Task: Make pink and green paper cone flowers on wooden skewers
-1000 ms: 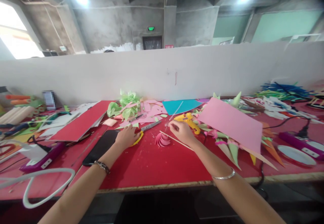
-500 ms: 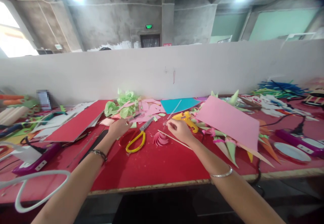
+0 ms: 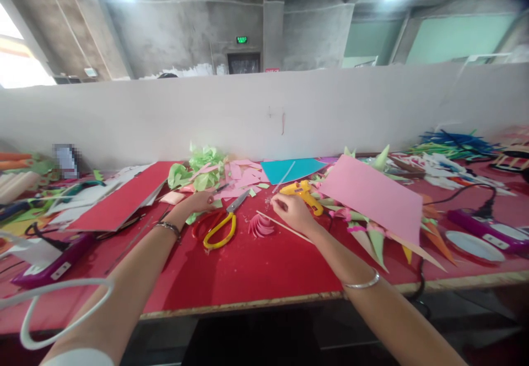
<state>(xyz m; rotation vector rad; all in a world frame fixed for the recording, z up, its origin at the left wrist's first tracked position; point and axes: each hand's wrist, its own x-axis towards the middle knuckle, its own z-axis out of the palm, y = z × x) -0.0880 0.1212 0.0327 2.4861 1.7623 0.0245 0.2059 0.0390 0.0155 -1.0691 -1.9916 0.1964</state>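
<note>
My left hand (image 3: 197, 202) lies among paper scraps left of the scissors. Its fingers are drawn together beside the near end of a slim dark pointed tool (image 3: 223, 188); what they hold, if anything, is hidden. Light green paper (image 3: 192, 218) shows under the palm. The scissors (image 3: 220, 232), with yellow and red handles, lie open-handled on the red table. My right hand (image 3: 292, 213) is closed in a pinch over small clear bits, its contents too small to name. Below it a thin pale stick (image 3: 285, 226) crosses beside a curled pink paper piece (image 3: 261, 226).
A yellow glue gun (image 3: 306, 195) lies right of my right hand, near a large pink sheet (image 3: 374, 200) over paper cones. A teal sheet (image 3: 285, 171) and pink scraps (image 3: 247, 174) are at the back. Red board (image 3: 119, 198) and purple power strips (image 3: 61, 267) flank the workspace.
My left hand has left the scissors and moved up and left to the scraps, uncovering the yellow handle. My left forearm now covers the black phone. My right hand stays in place.
</note>
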